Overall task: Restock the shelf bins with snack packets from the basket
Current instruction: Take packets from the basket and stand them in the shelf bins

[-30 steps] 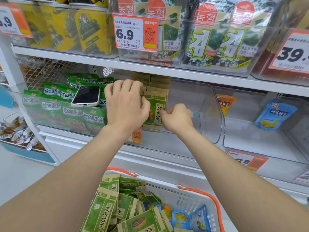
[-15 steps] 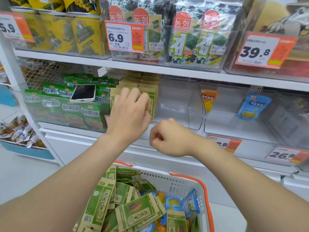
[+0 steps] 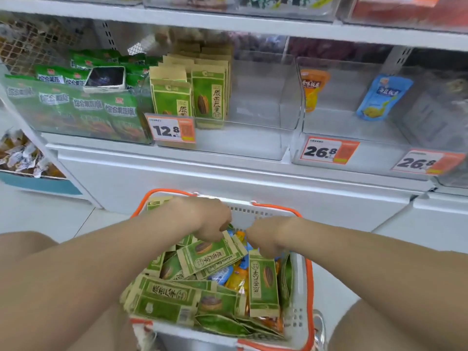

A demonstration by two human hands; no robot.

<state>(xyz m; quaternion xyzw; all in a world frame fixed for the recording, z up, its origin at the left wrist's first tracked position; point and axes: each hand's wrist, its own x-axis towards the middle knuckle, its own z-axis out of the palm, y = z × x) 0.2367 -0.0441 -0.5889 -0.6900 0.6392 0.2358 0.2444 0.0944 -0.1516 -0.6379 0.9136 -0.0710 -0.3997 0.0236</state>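
1. The basket (image 3: 298,312), white with an orange rim, sits low in front of the shelf and is heaped with green-and-tan snack packets, with blue and orange ones among them.
2. The slanted packet (image 3: 210,255) lies on top of the heap, its long axis running from lower left up to the right.
3. The left hand (image 3: 202,219) reaches into the basket with its fingers curled down, pinching that packet's upper right end.
4. The right hand (image 3: 263,236) is beside it, fingers curled and hidden. It touches the top edge of the lengthwise packet (image 3: 263,282), whose long axis points away from the person. I cannot tell whether it grips it.
5. Above, the shelf bin (image 3: 266,102) holds a row of matching packets (image 3: 207,97) standing upright at its left side.
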